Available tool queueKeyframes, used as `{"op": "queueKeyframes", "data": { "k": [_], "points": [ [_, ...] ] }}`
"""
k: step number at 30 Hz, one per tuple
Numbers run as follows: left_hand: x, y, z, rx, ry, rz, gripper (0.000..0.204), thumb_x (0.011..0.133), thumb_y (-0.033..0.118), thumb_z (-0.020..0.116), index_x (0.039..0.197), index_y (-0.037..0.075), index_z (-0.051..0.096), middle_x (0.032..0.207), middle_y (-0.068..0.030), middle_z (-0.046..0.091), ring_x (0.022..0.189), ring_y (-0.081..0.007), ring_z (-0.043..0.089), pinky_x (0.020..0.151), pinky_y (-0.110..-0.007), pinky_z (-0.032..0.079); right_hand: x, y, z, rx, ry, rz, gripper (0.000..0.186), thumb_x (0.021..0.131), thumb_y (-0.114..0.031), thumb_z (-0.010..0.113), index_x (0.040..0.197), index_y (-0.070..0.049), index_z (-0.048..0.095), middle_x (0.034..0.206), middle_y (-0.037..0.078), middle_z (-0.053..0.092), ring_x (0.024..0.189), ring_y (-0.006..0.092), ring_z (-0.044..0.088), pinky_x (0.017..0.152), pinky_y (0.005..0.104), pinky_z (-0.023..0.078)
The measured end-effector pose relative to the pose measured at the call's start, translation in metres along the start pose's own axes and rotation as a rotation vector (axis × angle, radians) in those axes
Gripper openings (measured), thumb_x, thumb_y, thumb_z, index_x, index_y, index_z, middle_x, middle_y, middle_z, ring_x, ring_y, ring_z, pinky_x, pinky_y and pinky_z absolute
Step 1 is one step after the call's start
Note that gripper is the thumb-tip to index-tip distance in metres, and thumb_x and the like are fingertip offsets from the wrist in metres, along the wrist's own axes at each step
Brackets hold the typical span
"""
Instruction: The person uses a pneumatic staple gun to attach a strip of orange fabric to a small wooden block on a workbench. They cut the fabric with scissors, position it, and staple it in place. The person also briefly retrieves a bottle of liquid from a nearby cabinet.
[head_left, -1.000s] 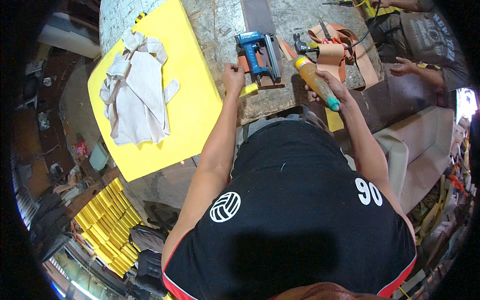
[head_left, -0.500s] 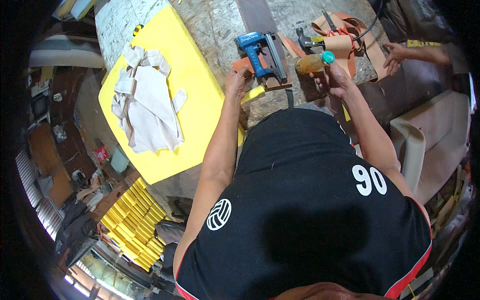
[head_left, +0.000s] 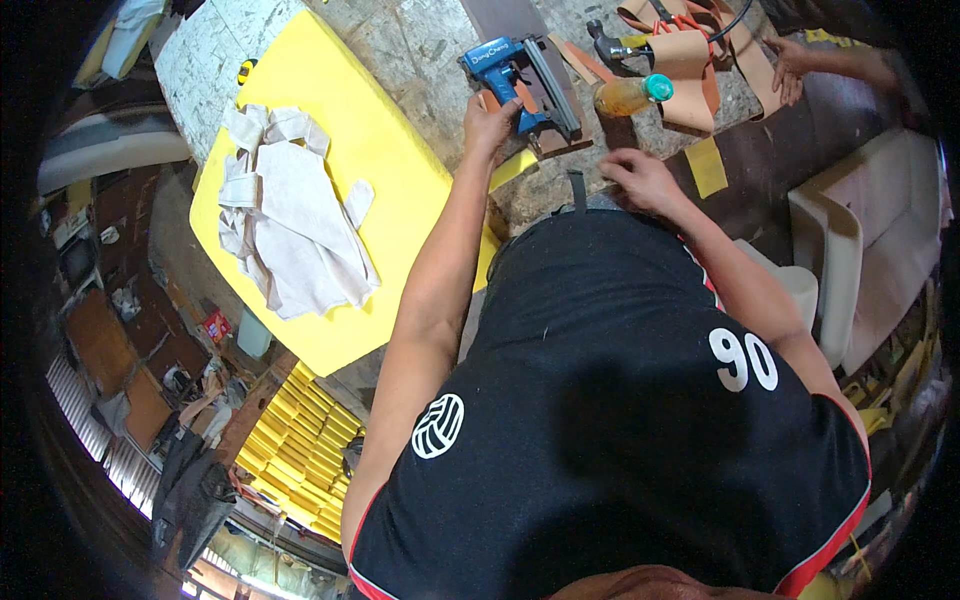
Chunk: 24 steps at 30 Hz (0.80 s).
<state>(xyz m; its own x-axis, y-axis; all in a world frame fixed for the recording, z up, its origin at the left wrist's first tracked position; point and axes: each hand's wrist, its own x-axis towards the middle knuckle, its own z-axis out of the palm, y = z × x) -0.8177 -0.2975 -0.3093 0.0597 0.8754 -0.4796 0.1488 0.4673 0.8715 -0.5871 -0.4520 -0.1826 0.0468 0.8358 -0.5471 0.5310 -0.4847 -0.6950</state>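
Observation:
My left hand [head_left: 490, 124] is at the handle of a blue pneumatic staple gun [head_left: 534, 112], its thumb lying across the handle. The other fingers are partly hidden beside an orange-brown piece under the tool. Its long dark magazine points toward my body. A clear bottle [head_left: 622, 97] with amber liquid and a green cap stands on the worktable [head_left: 400, 45]. Just nearer than the bottle, my right hand [head_left: 645, 182] is empty, with its fingers loosely bent and apart. A hammer [head_left: 610, 47] lies beyond the bottle.
A large yellow foam slab [head_left: 330, 345] bears a pale cloth piece [head_left: 305, 225] on the left. Tan strips [head_left: 682, 75] and red-handled tools lie at the far right. Another person's hand [head_left: 790, 70] reaches in there. A beige padded part [head_left: 825, 235] stands to my right.
My right hand has let go of the bottle, which now stands on the table, and drawn back toward me. My left hand has moved onto the staple gun's handle. The view has shifted slightly.

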Motion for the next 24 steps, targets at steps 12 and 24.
{"op": "queueKeyframes", "data": {
  "k": [12, 24],
  "points": [
    [-0.002, 0.016, -0.009, 0.023, -0.123, -0.009, 0.019, 0.082, 0.016, 0.075, 0.088, 0.007, 0.061, 0.068, 0.0007, 0.061, 0.051, -0.0082, 0.052, 0.044, -0.025, 0.039, 0.134, -0.076, 0.065, -0.436, 0.224, -0.294, 0.022, 0.092, -0.021, 0.053, 0.091, 0.0, 0.059, 0.087, 0.023, 0.065, 0.08, 0.0414, 0.065, 0.071, 0.0506, 0.052],
    [-0.012, 0.028, -0.01, -0.197, -0.179, -0.13, 0.015, 0.083, 0.01, 0.073, 0.094, 0.008, 0.064, 0.072, 0.0035, 0.062, 0.055, -0.0047, 0.049, 0.048, -0.021, 0.037, 0.146, -0.075, 0.075, -0.495, 0.342, -0.288, 0.021, 0.088, -0.019, 0.058, 0.091, 0.001, 0.063, 0.085, 0.022, 0.068, 0.078, 0.0381, 0.069, 0.065, 0.0468, 0.055]
  ]
}}
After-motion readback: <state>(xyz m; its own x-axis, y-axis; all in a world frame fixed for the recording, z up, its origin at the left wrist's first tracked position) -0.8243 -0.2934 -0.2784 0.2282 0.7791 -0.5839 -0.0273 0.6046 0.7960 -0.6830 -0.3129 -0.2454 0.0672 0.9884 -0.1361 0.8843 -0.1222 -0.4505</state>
